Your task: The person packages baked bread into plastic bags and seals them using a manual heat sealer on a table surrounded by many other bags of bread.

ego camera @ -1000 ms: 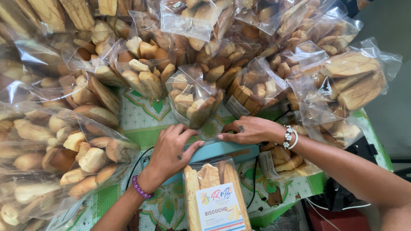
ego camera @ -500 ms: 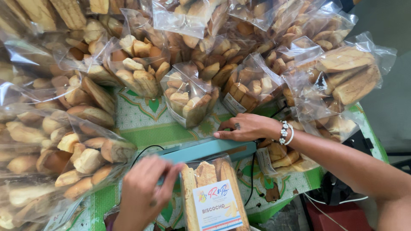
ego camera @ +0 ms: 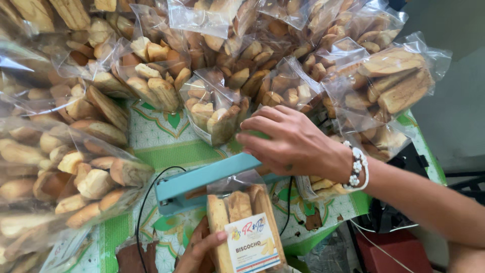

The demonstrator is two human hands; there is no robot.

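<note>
Head | right hand (ego camera: 295,144) flat on sealer (ego camera: 202,182) | left hand (ego camera: 202,247) pinching biscuit bag (ego camera: 242,222)

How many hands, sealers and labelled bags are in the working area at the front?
Hands: 2, the left hand and the right hand
Teal heat sealer: 1
Labelled bag of toasted bread under the sealer arm: 1
Black power cord: 1
Total: 5

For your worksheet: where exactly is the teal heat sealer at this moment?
In the head view, the teal heat sealer lies low and centre on the patterned green cloth, its arm pressed by the right hand over the labelled bread bag held by the left hand.
</note>
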